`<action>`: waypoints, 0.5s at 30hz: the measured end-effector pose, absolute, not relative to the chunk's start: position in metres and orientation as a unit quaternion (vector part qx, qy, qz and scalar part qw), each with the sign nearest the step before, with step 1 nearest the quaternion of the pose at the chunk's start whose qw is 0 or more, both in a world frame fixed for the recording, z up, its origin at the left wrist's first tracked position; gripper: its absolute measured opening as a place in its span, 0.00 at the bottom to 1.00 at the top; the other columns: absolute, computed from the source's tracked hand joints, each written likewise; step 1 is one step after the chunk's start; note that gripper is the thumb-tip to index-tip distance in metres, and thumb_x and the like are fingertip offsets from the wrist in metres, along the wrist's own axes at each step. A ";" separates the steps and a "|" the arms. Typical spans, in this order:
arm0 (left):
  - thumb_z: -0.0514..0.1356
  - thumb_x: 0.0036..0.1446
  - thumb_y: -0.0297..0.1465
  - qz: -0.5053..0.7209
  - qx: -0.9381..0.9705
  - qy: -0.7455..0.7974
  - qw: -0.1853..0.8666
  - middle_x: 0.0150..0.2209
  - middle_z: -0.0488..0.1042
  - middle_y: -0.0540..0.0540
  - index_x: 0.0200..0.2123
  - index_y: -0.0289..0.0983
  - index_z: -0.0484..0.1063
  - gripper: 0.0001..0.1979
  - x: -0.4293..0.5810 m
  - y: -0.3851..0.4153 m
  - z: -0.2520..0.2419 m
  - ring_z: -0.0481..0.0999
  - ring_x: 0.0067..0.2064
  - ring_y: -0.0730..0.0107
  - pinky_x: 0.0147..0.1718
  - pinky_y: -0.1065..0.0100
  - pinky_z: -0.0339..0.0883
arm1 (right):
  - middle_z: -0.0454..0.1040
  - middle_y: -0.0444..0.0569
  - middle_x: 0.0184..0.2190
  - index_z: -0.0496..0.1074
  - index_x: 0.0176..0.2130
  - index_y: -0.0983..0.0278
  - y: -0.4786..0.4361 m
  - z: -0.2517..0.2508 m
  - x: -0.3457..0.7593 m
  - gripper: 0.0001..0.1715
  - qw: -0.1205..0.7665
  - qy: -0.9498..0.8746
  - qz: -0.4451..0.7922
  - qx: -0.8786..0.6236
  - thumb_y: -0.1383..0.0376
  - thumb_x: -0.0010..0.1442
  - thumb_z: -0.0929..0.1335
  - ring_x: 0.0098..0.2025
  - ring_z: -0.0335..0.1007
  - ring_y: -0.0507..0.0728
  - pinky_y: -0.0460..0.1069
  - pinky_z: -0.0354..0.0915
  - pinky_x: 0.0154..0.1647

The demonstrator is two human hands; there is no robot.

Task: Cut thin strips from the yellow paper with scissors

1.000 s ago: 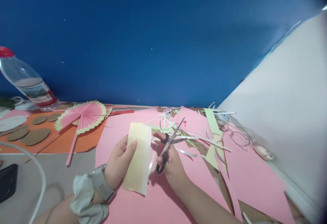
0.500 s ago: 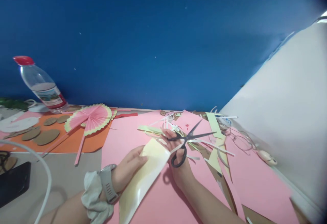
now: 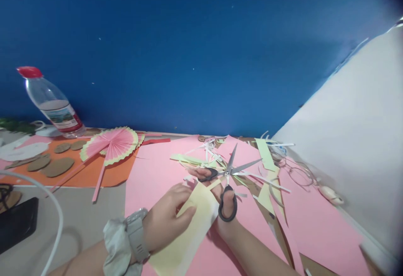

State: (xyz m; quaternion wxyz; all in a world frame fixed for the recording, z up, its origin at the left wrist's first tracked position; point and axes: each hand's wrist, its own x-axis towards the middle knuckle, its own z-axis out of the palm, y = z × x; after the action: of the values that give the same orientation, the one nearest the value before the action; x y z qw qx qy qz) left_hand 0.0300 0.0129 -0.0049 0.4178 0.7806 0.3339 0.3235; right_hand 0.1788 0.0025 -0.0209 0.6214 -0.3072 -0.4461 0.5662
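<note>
My left hand point(image 3: 170, 215), with a grey watch and a pale scrunchie at the wrist, holds a sheet of pale yellow paper point(image 3: 185, 238). Its thumb lies over the paper's near face. Black-handled scissors point(image 3: 229, 171) are in my right hand point(image 3: 225, 209), the thumb through the lower loop and fingers at the other. The blades are spread and point away from me, with no paper between them. A narrow pale yellow strip point(image 3: 215, 183) runs between the paper's top end and the scissors. The paper partly covers my right palm.
Pink paper point(image 3: 154, 167) covers the table, with several cut strips point(image 3: 267, 179) beyond and right of the scissors. A pleated pink fan point(image 3: 121, 144), cardboard discs point(image 3: 58, 167) and a water bottle point(image 3: 59, 112) stand left. A phone point(image 3: 19, 225), white cable point(image 3: 58, 209) and mouse point(image 3: 330, 194) lie farther out.
My left hand and the yellow paper have shifted right, and the paper has tilted. The scissors have turned, with the lower loop coming nearer to me and the blades slightly wider apart.
</note>
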 end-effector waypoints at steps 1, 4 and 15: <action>0.54 0.58 0.26 0.326 0.778 0.347 0.411 0.32 0.73 0.46 0.30 0.38 0.73 0.09 0.030 0.014 -0.005 0.71 0.39 0.62 0.45 0.61 0.65 | 0.71 0.54 0.54 0.70 0.52 0.58 0.003 -0.022 0.180 0.38 0.627 -0.448 0.555 -0.315 0.36 0.57 0.58 0.60 0.60 0.67 0.61 0.56 0.61; 0.52 0.59 0.28 0.321 0.765 0.399 0.390 0.27 0.69 0.48 0.24 0.38 0.67 0.11 0.029 0.015 -0.007 0.68 0.33 0.64 0.37 0.64 0.64 | 0.71 0.53 0.53 0.66 0.55 0.57 0.006 -0.026 0.183 0.36 0.673 -0.429 0.485 -0.358 0.38 0.60 0.58 0.60 0.60 0.67 0.63 0.57 0.60; 0.49 0.61 0.29 0.333 0.748 0.476 0.322 0.32 0.71 0.46 0.22 0.39 0.63 0.14 0.025 0.027 -0.013 0.68 0.43 0.60 0.47 0.59 0.60 | 0.62 0.51 0.60 0.61 0.59 0.53 0.000 -0.018 0.186 0.30 0.639 -0.475 0.313 -0.518 0.44 0.64 0.58 0.66 0.49 0.63 0.63 0.52 0.63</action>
State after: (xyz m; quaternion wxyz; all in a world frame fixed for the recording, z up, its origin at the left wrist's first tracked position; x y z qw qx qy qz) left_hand 0.0248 0.0266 -0.0125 0.3218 0.7476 0.4763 0.3326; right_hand 0.1861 -0.0002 -0.0176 0.6390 -0.5181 -0.4748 0.3127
